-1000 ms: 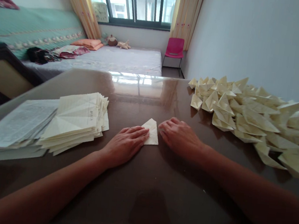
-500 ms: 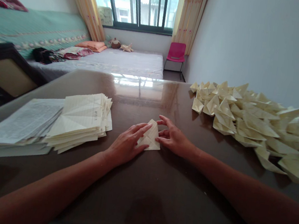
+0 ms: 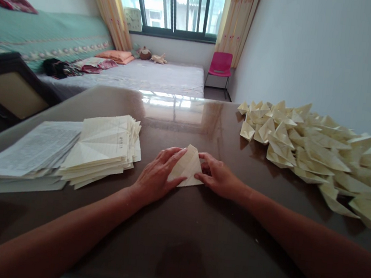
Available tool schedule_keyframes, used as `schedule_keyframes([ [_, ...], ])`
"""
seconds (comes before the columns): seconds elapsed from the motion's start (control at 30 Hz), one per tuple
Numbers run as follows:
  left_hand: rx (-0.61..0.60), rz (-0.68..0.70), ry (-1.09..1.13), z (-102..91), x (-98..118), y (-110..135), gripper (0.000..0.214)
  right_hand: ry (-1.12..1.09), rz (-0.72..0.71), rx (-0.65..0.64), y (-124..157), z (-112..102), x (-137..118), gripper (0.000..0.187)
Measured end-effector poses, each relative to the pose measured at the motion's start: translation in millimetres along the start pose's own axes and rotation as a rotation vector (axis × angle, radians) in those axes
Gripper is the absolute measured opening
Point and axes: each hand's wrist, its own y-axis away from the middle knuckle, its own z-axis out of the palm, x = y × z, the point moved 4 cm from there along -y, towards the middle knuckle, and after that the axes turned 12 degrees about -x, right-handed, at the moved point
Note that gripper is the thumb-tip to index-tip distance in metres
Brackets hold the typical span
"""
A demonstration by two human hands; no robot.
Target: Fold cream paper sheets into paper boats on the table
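Observation:
A small cream sheet of folded paper [image 3: 187,166] lies on the dark table between my hands, its narrow end pointing away from me. My left hand [image 3: 157,170] holds its left side, with fingers along the upper edge and the thumb by the lower edge. At the right edge, my right hand [image 3: 219,176] grips the paper between thumb and fingers; some of its fingertips are hidden. Crease lines run over the visible face of the paper.
A stack of creased cream sheets [image 3: 100,146] stands at the left, beside printed white sheets [image 3: 35,147]. Many folded paper pieces [image 3: 306,145] are heaped along the right of the glossy table [image 3: 173,237]. A bed [image 3: 166,75] and a pink chair [image 3: 221,64] are beyond.
The folded paper now shows a wider face, its right part spread out toward my right hand. My right fingers have closed in on its right edge. The left hand stays on the paper.

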Motion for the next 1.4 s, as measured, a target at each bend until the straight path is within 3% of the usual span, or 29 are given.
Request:
schedule_keyframes([
  [0.2, 0.094, 0.165, 0.02, -13.5, 7, 1, 0.047, 0.338, -0.14, -0.23, 5, -15, -6, 0.044],
  [0.3, -0.013, 0.308, 0.067, -13.1, 15, 3, 0.055, 0.331, -0.17, -0.322, 7, -20, -8, 0.045],
  [0.4, -0.163, 0.368, 0.117, -9.7, 21, 4, 0.062, 0.242, -0.155, -0.347, 6, -26, -4, 0.04],
  [0.47, -0.218, 0.35, 0.136, -7.7, 22, 5, 0.061, 0.172, -0.113, -0.252, 1, -32, 2, 0.034],
  [0.53, -0.243, 0.328, 0.155, -5.3, 21, 5, 0.055, 0.08, -0.052, -0.079, -4, -37, 11, 0.029],
  [0.63, -0.231, 0.308, 0.176, -0.7, 19, 5, 0.041, -0.082, 0.005, 0.123, -11, -36, 25, 0.029],
  [0.77, -0.184, 0.236, 0.144, 6.1, 10, 2, 0.031, -0.032, -0.098, 0.248, -15, -30, 26, 0.014],
  [0.83, -0.185, 0.19, 0.105, 8.8, 7, 2, 0.032, 0.094, -0.153, 0.201, -14, -27, 20, 0.008],
  [0.97, -0.189, 0.163, 0.047, 10.1, 5, 3, 0.035, 0.337, -0.22, -0.008, -6, -24, 9, 0.018],
  [1.17, -0.155, 0.156, 0.003, 5.8, 11, 4, 0.033, 0.488, -0.282, -0.194, 3, -19, 4, 0.066],
  [1.4, -0.177, 0.157, -0.018, 3.6, 12, 3, 0.032, 0.529, -0.277, -0.213, 4, -17, 1, 0.051],
])
